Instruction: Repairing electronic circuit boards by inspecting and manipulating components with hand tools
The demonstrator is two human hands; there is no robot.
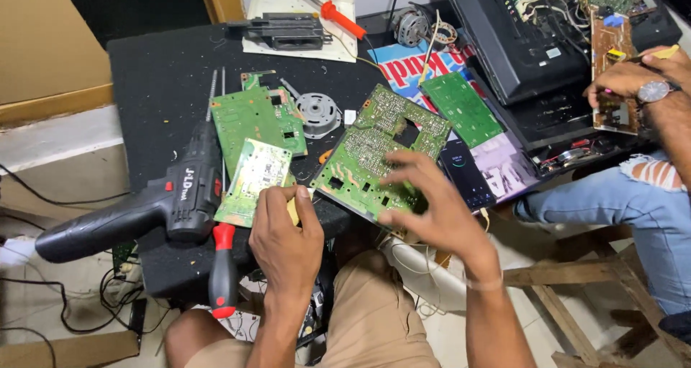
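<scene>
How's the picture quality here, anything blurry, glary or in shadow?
Head view: the right hand is smeared by motion blur over the large green circuit board; the left hand and the black cordless drill look sharp. Light is soft and even, shadows faint. Mild glare shows on the phone screen.

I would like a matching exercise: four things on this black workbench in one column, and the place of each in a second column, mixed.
1. cordless drill
2. large green circuit board
3. small pale green circuit board
4. orange-handled screwdriver

a. under the right hand
b. far edge, on a white sheet
c. by the left hand
d. left side, lying flat

Pairs: 1-d, 2-a, 3-c, 4-b
</scene>
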